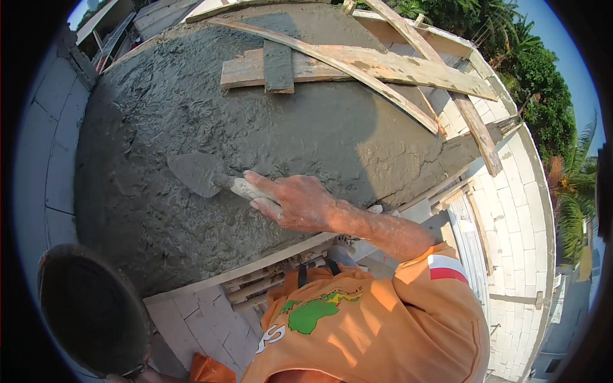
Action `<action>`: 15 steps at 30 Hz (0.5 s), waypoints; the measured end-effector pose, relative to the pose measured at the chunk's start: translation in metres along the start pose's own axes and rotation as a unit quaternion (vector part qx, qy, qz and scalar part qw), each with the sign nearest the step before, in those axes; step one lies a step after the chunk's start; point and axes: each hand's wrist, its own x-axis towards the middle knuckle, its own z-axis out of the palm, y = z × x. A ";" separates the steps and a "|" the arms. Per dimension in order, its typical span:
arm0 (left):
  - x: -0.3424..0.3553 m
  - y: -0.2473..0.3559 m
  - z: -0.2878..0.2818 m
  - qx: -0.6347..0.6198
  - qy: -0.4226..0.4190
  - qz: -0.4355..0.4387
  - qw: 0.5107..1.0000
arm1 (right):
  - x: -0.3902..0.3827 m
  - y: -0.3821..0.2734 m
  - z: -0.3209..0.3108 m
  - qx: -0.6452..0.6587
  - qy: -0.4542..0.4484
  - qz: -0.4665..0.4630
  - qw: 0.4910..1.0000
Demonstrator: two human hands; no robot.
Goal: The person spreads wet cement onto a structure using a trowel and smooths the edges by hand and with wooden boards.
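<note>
My right hand [300, 201] is closed around the pale handle of a trowel [196, 173]. Its cement-coated, pointed blade lies on the wet grey concrete [159, 236], angled toward the left. At the lower left, my left hand [137, 375] shows only in part, at the lower rim of a round dark bucket [92, 313]. The bucket is tilted so that its mouth faces me, and its inside is too dark to tell whether anything is in it. The concrete's surface is rough on the left and smoother toward the boards.
Wooden boards [383, 64] lie crossed at the far side of the concrete. A timber edge [249, 270] borders it near me. Pale block walls rise at the left [60, 140] and curve round the right [517, 210]. Trees [536, 89] stand beyond.
</note>
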 end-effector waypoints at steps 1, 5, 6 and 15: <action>0.004 0.001 0.006 0.006 -0.007 0.016 1.000 | -0.005 0.004 0.000 -0.018 0.004 0.007 1.000; 0.013 0.005 0.028 0.030 -0.036 0.091 0.995 | -0.021 0.032 -0.012 -0.043 -0.037 0.060 0.997; 0.014 0.004 0.035 0.053 -0.045 0.128 0.989 | -0.027 0.029 -0.018 -0.002 0.007 0.046 0.999; 0.016 0.022 0.081 -0.063 -0.079 0.118 0.988 | -0.062 0.060 -0.031 0.020 0.039 0.087 0.995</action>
